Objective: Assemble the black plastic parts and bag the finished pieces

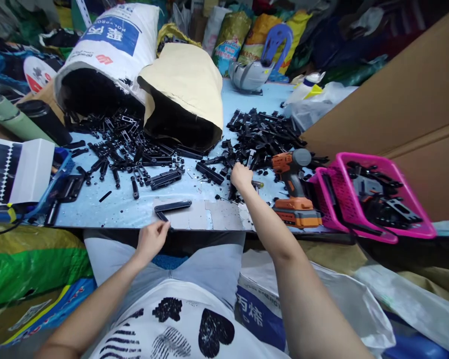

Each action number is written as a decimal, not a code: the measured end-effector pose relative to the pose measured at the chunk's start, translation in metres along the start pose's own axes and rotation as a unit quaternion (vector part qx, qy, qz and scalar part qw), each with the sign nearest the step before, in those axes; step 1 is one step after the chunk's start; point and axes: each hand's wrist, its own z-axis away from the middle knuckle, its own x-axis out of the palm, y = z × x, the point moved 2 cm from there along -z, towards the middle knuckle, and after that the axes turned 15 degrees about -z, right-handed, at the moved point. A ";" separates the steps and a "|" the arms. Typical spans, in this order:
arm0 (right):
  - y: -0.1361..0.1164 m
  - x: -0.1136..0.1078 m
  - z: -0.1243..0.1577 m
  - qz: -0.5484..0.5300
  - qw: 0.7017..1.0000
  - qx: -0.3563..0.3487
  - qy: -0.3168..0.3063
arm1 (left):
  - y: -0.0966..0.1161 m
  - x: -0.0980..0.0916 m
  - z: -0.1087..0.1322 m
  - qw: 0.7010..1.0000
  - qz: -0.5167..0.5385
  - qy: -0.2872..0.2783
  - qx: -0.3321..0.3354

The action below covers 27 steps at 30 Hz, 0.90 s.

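Observation:
My left hand point(151, 243) is at the table's front edge, its fingertips pinched on the short end of a black hinged bar point(174, 205). The bar is bent at its joint and its long part lies over a pale, worn strip point(197, 215). Further right, my right hand point(242, 177) reaches to the near side of a heap of black plastic parts point(264, 130). Its fingers are closed, but what is in them is hidden. A thick black bar point(209, 172) lies just left of that hand. An orange and black cordless drill point(294, 189) stands to its right.
Loose black parts point(115, 139) spill before a white sack point(134, 37) and a cream sack point(190, 75). Pink baskets point(428, 219) of parts stand right, beside a cardboard panel point(407, 124). A blue tray point(62, 172) and a green flask point(17, 117) are left. A grey and purple device point(250, 75) stands behind.

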 end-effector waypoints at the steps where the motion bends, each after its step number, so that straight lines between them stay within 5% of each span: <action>1: -0.001 -0.001 0.004 0.004 1.000 0.013 0.007 | 0.008 -0.006 -0.008 0.991 -0.088 0.071 0.072; 2: -0.003 -0.002 0.010 0.008 0.999 0.027 0.016 | 0.015 -0.009 -0.018 0.970 -0.160 0.117 0.138; 4: -0.012 -0.005 0.029 -0.001 1.000 -0.005 0.000 | 0.024 -0.008 -0.040 0.930 -0.272 0.090 0.230; 6: -0.024 -0.005 0.055 -0.031 0.988 -0.123 -0.089 | 0.025 -0.004 -0.059 0.907 -0.329 0.022 0.263; 10: -0.042 0.004 0.114 -0.053 0.908 -0.338 -0.241 | 0.021 0.001 -0.069 0.907 -0.307 -0.025 0.288; 19: -0.056 0.023 0.137 0.014 0.920 -0.329 -0.215 | 0.035 0.010 -0.073 0.926 -0.227 -0.072 0.292; 27: -0.056 0.034 0.143 0.031 0.931 -0.291 -0.220 | 0.042 0.007 -0.068 0.906 -0.287 -0.082 0.301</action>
